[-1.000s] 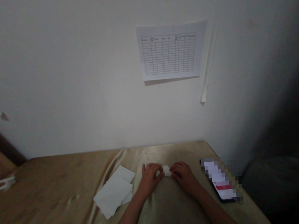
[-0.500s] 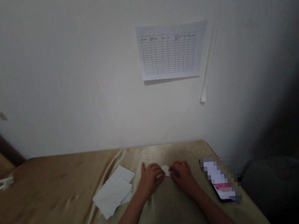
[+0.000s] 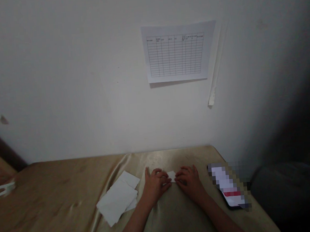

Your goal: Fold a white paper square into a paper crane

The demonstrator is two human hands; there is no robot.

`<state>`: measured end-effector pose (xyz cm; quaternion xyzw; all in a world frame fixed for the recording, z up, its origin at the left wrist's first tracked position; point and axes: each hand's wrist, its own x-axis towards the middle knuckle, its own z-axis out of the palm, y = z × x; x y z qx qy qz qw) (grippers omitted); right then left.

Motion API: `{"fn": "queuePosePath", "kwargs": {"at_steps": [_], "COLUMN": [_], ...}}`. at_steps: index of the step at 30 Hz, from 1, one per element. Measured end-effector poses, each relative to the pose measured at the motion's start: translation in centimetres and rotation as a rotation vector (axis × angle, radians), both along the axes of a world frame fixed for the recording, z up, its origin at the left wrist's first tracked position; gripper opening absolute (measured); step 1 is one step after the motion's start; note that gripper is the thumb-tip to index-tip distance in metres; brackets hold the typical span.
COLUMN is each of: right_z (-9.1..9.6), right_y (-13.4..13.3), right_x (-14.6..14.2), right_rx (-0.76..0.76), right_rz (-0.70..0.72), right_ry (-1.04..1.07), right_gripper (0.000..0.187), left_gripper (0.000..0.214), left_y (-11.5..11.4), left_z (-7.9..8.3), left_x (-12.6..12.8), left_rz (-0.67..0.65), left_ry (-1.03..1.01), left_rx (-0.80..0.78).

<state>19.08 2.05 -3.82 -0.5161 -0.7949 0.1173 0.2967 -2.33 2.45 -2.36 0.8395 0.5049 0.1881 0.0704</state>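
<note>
Between my two hands, on the tan cloth, is a small piece of white paper, its ends covered by my fingers. My left hand pinches its left side, thumb and fingertips drawn together. From the other side my right hand grips the right edge with bent fingers. Both wrists rest low over the table. Left of my left forearm lies a loose pile of white paper sheets, overlapping at angles.
A phone with a lit, blurred screen lies near the table's right edge. The tan cloth has folds on the left. A printed table sheet hangs on the wall behind. White scraps are at far left.
My fingers have shifted slightly around the small paper, which stays in nearly the same place. The sheets and the phone have not moved.
</note>
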Motion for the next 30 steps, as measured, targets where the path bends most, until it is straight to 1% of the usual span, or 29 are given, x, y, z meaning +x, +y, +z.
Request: {"fn": "queuePosePath", "kwargs": {"at_steps": [8, 14, 19, 24, 30], "right_z": [0.2, 0.2, 0.3, 0.5, 0.8], "right_y": [0.0, 0.0, 0.0, -0.1, -0.1], "right_x": [0.0, 0.0, -0.2, -0.6, -1.0], "right_rx": [-0.02, -0.026, -0.028, -0.051, -0.098], "right_rz": [0.012, 0.004, -0.005, -0.024, -0.056], "right_ry": [-0.009, -0.021, -0.018, 0.003, -0.002], "right_gripper": [0.012, 0.013, 0.013, 0.014, 0.013], "left_gripper": [0.019, 0.023, 0.013, 0.016, 0.009], "left_y": [-0.1, -0.4, -0.5, -0.3, -0.2], "left_z": [0.3, 0.9, 1.1, 1.1, 0.8], "left_x": [0.0, 0.2, 0.6, 1.2, 1.3], "left_rz": [-0.005, -0.006, 0.017, 0.062, 0.087], "left_ry": [0.0, 0.002, -0.027, -0.057, -0.064], "left_rx": [-0.018, 0.011, 0.025, 0.027, 0.021]}}
